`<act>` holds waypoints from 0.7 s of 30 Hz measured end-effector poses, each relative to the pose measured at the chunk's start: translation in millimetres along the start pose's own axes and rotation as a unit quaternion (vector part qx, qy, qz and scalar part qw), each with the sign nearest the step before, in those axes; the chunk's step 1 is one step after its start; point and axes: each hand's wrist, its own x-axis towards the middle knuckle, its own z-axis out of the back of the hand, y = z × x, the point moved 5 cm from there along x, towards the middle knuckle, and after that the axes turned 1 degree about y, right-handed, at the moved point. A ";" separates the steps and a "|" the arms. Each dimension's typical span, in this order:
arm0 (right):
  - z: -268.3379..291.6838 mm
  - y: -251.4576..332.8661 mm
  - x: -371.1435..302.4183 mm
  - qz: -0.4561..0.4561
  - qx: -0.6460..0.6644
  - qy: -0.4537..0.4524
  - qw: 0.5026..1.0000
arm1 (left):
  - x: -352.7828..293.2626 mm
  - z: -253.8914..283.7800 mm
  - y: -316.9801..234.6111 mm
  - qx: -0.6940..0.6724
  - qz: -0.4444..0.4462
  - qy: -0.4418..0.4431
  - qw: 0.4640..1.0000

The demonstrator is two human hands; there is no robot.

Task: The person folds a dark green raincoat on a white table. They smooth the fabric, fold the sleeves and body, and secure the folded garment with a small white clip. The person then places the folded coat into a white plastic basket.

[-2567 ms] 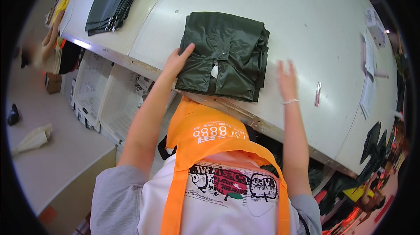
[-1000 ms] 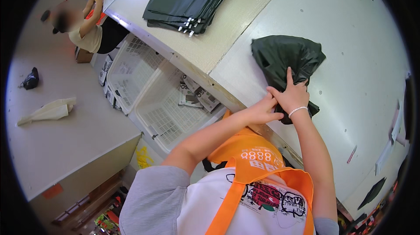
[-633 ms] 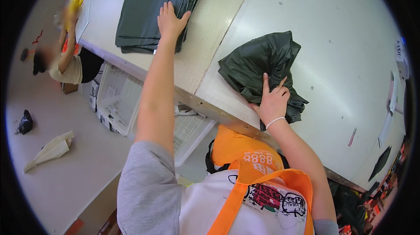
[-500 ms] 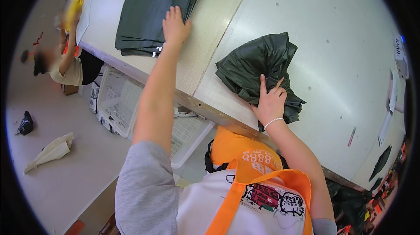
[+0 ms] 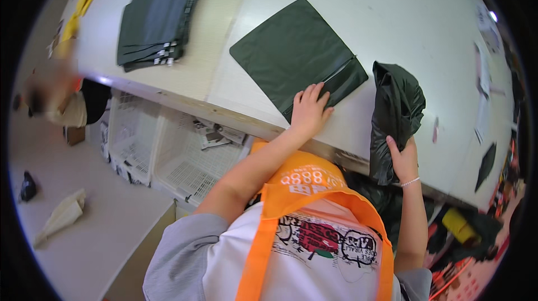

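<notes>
Broad white table (image 5: 392, 32) across the top, its near edge running down to the right. Below that edge, white plastic crates (image 5: 185, 161) beside a pale lower counter (image 5: 84, 245). On the table's left part, a stack of dark flat bags (image 5: 157, 18), well apart from both hands. Nearer the middle, one flat dark-green bag (image 5: 291, 54) spread smooth, a narrow flap along its right edge. Just right of it, a crumpled dark bag (image 5: 395, 116) hanging partly over the table's edge. Left hand (image 5: 308, 111) laid flat, fingers spread, pressing the flat bag's near corner. Right hand (image 5: 404, 158) closed around the lower end of the crumpled bag, a thin bracelet at the wrist. On the lower counter, a folded pale paper piece (image 5: 61, 214) and a small dark object (image 5: 27, 186)
</notes>
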 end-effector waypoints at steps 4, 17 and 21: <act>29.4 -22.9 -36.3 -0.016 -0.011 -0.035 0.999 | 15.7 3.8 1.4 0.036 -0.035 -0.075 0.996; -33.3 53.4 -52.1 0.223 -0.162 0.257 0.926 | 55.0 57.1 19.0 -0.155 -0.065 -0.043 0.985; -77.3 68.1 -14.3 0.327 -0.152 0.270 0.893 | 50.6 75.6 8.1 -0.196 -0.092 0.207 0.954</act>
